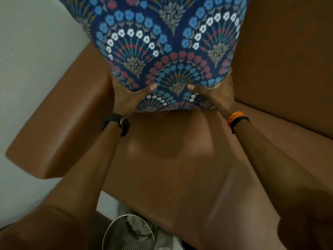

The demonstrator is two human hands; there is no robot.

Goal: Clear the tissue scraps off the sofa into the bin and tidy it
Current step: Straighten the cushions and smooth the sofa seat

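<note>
A blue floral-patterned cushion [162, 42] fills the upper middle of the head view, held up above the brown leather sofa seat [171, 159]. My left hand [129, 96] grips its lower left corner, thumb pressed into the fabric. My right hand [214, 96] grips the lower right corner the same way. A round metal bin [128, 233] stands on the floor at the bottom edge, with crumpled tissue scraps [137, 225] inside. I see no tissue on the visible part of the seat.
The sofa's left armrest [54, 127] juts out toward a pale wall [32, 51]. The sofa backrest [288, 60] rises at the right. A grey cloth [164, 240] lies beside the bin on the floor.
</note>
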